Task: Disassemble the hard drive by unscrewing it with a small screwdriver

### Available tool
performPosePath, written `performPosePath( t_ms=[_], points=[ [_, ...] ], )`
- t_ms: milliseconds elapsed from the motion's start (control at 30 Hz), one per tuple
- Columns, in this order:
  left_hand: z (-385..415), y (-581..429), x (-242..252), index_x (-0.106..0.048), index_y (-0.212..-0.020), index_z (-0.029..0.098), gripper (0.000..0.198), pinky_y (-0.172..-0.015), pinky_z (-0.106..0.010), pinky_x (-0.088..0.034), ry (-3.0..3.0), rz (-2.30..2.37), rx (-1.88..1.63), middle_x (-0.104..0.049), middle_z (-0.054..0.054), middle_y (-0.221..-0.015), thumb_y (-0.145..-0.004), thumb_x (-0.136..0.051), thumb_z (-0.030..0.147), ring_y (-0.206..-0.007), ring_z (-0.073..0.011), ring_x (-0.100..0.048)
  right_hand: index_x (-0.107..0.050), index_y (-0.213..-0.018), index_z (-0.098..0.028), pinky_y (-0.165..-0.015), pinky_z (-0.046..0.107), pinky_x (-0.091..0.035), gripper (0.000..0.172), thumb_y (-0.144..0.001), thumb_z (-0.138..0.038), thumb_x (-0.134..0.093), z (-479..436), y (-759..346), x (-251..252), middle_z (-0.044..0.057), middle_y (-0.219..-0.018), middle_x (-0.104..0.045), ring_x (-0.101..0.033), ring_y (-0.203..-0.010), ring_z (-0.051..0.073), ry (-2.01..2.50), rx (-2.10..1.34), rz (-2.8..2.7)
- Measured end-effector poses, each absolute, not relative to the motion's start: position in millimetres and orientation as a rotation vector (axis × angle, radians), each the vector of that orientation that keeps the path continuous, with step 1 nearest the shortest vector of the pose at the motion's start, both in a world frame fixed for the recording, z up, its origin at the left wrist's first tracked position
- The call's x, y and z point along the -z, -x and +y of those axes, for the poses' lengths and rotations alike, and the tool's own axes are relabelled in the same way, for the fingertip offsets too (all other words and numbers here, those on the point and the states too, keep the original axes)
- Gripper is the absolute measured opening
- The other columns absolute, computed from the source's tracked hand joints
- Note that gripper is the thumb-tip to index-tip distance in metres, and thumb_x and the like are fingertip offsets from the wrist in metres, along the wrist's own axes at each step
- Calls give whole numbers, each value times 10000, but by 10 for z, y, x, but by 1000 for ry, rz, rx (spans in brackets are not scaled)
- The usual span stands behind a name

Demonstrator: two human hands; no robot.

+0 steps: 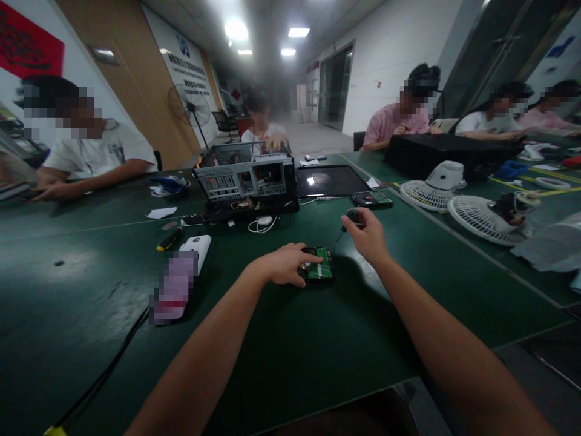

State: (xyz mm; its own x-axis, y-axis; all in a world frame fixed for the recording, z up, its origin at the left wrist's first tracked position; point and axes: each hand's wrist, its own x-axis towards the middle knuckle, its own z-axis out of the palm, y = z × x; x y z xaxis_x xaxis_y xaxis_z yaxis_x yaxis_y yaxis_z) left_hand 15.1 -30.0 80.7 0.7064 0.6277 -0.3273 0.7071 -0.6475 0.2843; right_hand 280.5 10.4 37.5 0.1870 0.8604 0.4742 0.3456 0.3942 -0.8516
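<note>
A hard drive (323, 272) lies on the green table with its green circuit board facing up. My left hand (287, 264) grips it from the left side, with the index finger stretched across the board and the thumb by the near edge. To the right and slightly above, my right hand (370, 235) is closed around the dark handle of a screwdriver (352, 214). Its thin shaft points down toward the table, and the tip appears just off the drive's right edge. Part of the drive is hidden under my left fingers.
An opened computer case (245, 181) stands beyond my hands, beside a black panel (331, 180). Another circuit-board drive (373, 199) lies to the right, near white fan parts (485, 218). Left are a yellow-black screwdriver (170, 239) and a phone (200, 245). Several people sit around the table.
</note>
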Motion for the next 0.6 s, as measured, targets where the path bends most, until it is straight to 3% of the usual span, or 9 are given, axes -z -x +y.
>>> performPosePath(
  t_ms=[200,433,600],
  points=[
    [-304,-178,-786,-373,-1581,408,827,-1167,-525,-333,-2558,1032,241,-248,-70,-1677,-838,-731,478,-1482,-387,-323,-481,-1230,-244,-656,340,-638,462,-932,-572,-614,-20,-2686,-440,70,-1046,-711,-733,-889,223,1023,-623,-1390],
    [-288,-165,-772,-360,-1584,419,819,-1172,-527,-328,-2541,1018,231,-217,-67,-1693,-852,-719,500,-1493,-389,-308,-394,-1390,-263,-818,414,-667,576,-927,-486,-654,-71,-2573,-416,106,-1191,-675,-728,-1006,245,945,-612,-1496],
    [-272,-157,-752,-342,-1586,435,827,-1156,-549,-347,-2516,1025,248,-200,-63,-1696,-852,-713,519,-1504,-395,-279,-395,-1432,-269,-822,449,-668,605,-921,-463,-655,-102,-2537,-398,117,-1219,-686,-727,-986,257,1008,-615,-1583]
  ],
)
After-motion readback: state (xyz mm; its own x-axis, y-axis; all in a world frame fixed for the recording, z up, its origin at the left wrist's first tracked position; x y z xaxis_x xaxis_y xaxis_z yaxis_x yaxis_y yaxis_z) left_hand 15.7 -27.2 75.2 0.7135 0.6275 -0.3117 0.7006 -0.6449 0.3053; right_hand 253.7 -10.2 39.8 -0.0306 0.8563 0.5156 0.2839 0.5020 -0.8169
